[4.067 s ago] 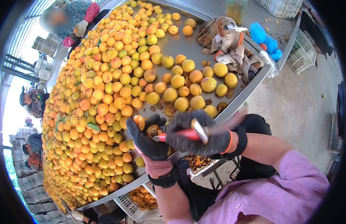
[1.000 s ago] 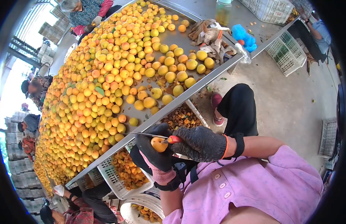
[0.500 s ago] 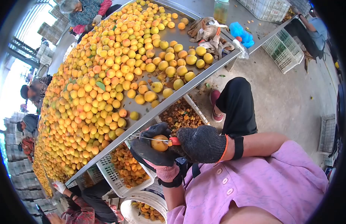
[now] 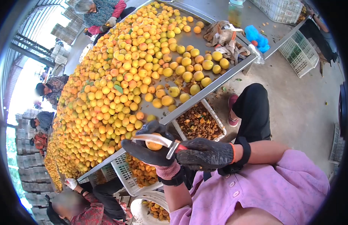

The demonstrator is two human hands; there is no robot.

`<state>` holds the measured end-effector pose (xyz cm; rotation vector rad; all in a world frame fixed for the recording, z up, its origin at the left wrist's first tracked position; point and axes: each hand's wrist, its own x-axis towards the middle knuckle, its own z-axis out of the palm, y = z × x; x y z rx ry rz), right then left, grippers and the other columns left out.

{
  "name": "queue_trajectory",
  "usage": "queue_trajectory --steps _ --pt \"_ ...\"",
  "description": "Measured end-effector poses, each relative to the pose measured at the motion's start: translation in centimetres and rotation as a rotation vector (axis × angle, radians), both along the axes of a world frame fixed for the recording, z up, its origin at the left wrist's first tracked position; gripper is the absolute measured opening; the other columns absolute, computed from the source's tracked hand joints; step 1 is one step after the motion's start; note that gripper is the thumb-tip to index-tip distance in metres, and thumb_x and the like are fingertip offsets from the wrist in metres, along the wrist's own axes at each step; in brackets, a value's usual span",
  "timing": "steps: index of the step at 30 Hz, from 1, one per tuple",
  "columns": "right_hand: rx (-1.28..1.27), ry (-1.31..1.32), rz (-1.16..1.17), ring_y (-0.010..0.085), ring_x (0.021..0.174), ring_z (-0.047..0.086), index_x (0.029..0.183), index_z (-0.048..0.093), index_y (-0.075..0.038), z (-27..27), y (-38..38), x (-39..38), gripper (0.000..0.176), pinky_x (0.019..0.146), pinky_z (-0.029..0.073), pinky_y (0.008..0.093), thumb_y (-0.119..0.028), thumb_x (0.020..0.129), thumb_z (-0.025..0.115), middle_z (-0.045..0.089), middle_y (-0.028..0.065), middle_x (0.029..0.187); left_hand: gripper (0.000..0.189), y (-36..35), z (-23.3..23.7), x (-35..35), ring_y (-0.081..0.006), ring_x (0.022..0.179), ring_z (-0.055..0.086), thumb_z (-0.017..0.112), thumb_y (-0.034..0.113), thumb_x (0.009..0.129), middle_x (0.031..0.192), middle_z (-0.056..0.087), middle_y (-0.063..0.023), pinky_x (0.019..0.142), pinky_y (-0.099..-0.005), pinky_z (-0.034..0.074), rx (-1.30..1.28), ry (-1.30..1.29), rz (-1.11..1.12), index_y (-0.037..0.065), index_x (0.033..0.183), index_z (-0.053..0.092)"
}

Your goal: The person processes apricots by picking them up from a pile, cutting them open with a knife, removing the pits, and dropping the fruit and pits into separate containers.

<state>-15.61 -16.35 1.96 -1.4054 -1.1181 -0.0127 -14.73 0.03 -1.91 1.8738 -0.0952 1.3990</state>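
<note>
A yellow apricot [image 4: 154,145] rests in my left hand [image 4: 148,153], which wears a dark glove and has its fingers curled around the fruit. My right hand [image 4: 205,154], also in a dark knit glove, grips the red handle [image 4: 179,147] of a small knife [image 4: 159,139]. Its pale, curved blade lies across the top of the apricot, broad side up. Both hands are in front of the metal table's edge [image 4: 213,84]. A large heap of apricots [image 4: 106,93] covers the table behind them.
Below the table edge are a white crate [image 4: 220,122] of brown pits, another crate [image 4: 124,173] of split apricots and a white bucket [image 4: 137,210] with apricot pieces. Crumpled cloths [image 4: 231,47] and a blue bag [image 4: 257,38] lie at the table's corner. Several people sit around the table.
The knife has turned from edge-on to showing its broad blade over the apricot. My left fingers have extended somewhat. The whole view has shifted, and a seated person's head now shows at lower left.
</note>
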Motion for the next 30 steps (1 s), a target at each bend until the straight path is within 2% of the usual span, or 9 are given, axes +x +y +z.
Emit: queue_trajectory --steps 1,2,7,14,16,20,23,28,30 --pt "-0.138 0.822 0.203 0.0362 0.070 0.058 0.105 0.049 0.001 5.5 -1.5 0.3 0.032 0.059 0.046 0.0399 -0.027 0.089 0.052 0.057 0.0215 0.073 0.070 -0.5 2.3 -0.3 -0.0213 0.066 0.056 0.056 0.029 0.086 0.091 0.058 -0.0137 0.061 -0.0304 0.049 -0.573 0.158 -0.232 -0.003 0.135 0.017" --pt "-0.134 0.819 0.209 0.0362 0.070 0.058 0.105 0.049 0.001 5.1 -1.5 0.3 0.032 0.059 0.046 0.0399 -0.027 0.089 0.052 0.057 0.0215 0.073 0.078 -1.1 4.5 -0.5 -0.0210 0.065 0.055 0.054 0.030 0.087 0.091 0.056 -0.0136 0.059 -0.0298 0.049 -1.147 0.315 -0.466 -0.002 0.138 0.004" --pt "-0.436 0.256 -0.330 0.0373 0.055 0.057 0.083 0.050 -0.003 3.2 -1.1 -0.5 0.028 0.047 0.045 0.0433 -0.030 0.085 0.055 0.057 0.0191 0.068 0.079 -5.0 9.5 0.5 -0.0150 0.049 0.049 0.027 0.072 0.082 0.070 0.052 -0.0074 0.043 -0.0221 0.040 -1.078 0.510 -0.311 -0.002 0.087 0.056" --pt "-0.429 0.134 -0.487 0.0335 0.047 0.055 0.087 0.056 -0.001 1.8 -0.8 -1.2 0.031 0.042 0.042 0.0407 -0.030 0.080 0.064 0.053 0.0140 0.056 0.076 -7.1 10.0 0.0 -0.0149 0.050 0.051 0.029 0.067 0.086 0.071 0.053 -0.0062 0.043 -0.0243 0.042 -1.041 0.422 -0.283 0.000 0.110 0.054" --pt "-0.419 0.151 -0.481 0.0335 0.047 0.056 0.087 0.056 -0.001 2.2 -0.8 -1.2 0.032 0.042 0.042 0.0405 -0.030 0.079 0.065 0.053 0.0141 0.056 0.055 -6.8 9.2 -0.4 -0.0148 0.062 0.056 0.030 0.043 0.096 0.099 0.059 -0.0164 0.051 -0.0228 0.046 -1.014 0.286 -0.490 -0.001 0.127 0.037" --pt "-0.421 0.113 -0.442 0.0312 0.049 0.056 0.082 0.053 -0.008 2.2 -1.3 -0.8 0.021 0.042 0.044 0.0404 -0.026 0.077 0.062 0.052 0.0114 0.062 0.062 -7.4 10.0 -0.2 -0.0138 0.060 0.054 0.028 0.049 0.095 0.089 0.060 -0.0123 0.049 -0.0236 0.045 -0.977 0.346 -0.311 -0.002 0.127 0.038" --pt "-0.523 0.117 -0.395 0.0302 0.052 0.058 0.088 0.056 -0.008 2.9 -1.6 -0.4 0.019 0.044 0.045 0.0407 -0.024 0.078 0.060 0.054 0.0121 0.067 0.062 -6.7 9.7 -0.6 -0.0135 0.061 0.055 0.030 0.050 0.095 0.080 0.059 -0.0090 0.050 -0.0245 0.046 -0.939 0.325 -0.643 -0.002 0.127 0.040" --pt "-0.578 -0.057 -0.435 0.0303 0.052 0.058 0.102 0.060 -0.012 3.3 -1.1 0.2 0.024 0.043 0.045 0.0398 -0.023 0.081 0.056 0.056 0.0120 0.076 0.049 -6.2 9.7 0.1 -0.0155 0.078 0.060 0.036 0.038 0.096 0.095 0.060 -0.0079 0.069 -0.0289 0.051 -0.791 0.484 -0.178 0.001 0.126 0.045" --pt "-0.423 -0.155 -0.399 0.0326 0.055 0.057 0.094 0.062 -0.010 3.3 -1.3 1.5 0.020 0.047 0.045 0.0405 -0.024 0.081 0.057 0.058 0.0127 0.078 0.047 -2.9 5.5 0.4 -0.0143 0.087 0.059 0.035 0.031 0.098 0.105 0.054 -0.0066 0.077 -0.0266 0.048 -1.075 0.266 -0.910 0.002 0.134 0.035"
